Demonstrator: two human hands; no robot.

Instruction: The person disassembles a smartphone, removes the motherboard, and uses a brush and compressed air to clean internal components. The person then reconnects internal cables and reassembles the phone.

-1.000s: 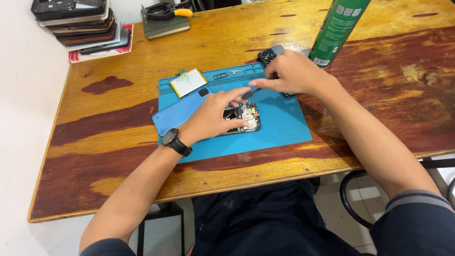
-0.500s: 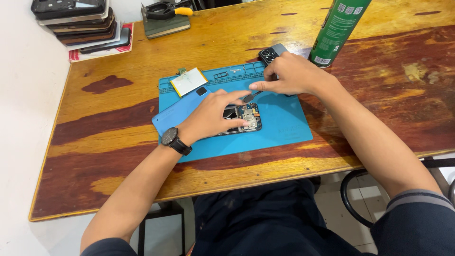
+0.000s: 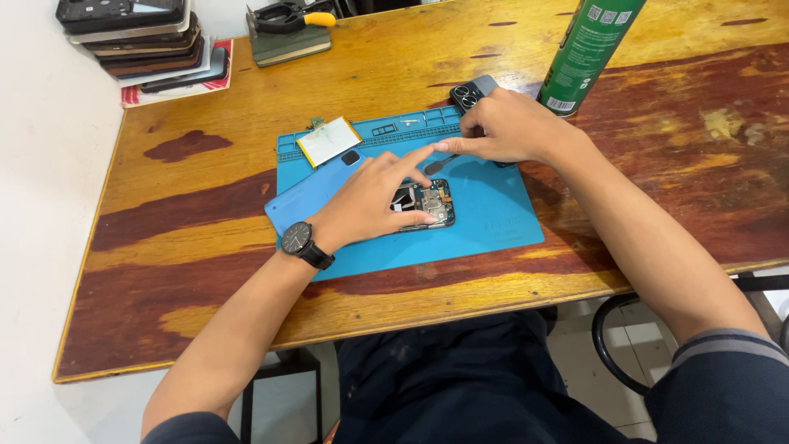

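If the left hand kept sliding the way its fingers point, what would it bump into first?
The left hand points up and to the right, index finger stretched toward the right hand. It would likely meet that hand's fingertips and the dark tool they hold; the gap looks tiny.

Wooden table point(image 3: 205, 271), worn varnish, dark red patches over yellow grain.

You've got a blue work mat point(image 3: 493, 222) lying flat at frame centre. At upper left there's a stack of phones point(image 3: 140, 37) on a red-edged sheet, close to the table's far left corner. Just right of that stack, top of frame, a dark flat block point(image 3: 283, 45) with a yellow-handled tool on it. A green spray can point(image 3: 588, 53) stands upright at upper right, just off the mat's far right corner. A dark camera-ring part point(image 3: 472, 92) sits at the mat's top edge, beside the can. The table's near edge runs across the lower frame.
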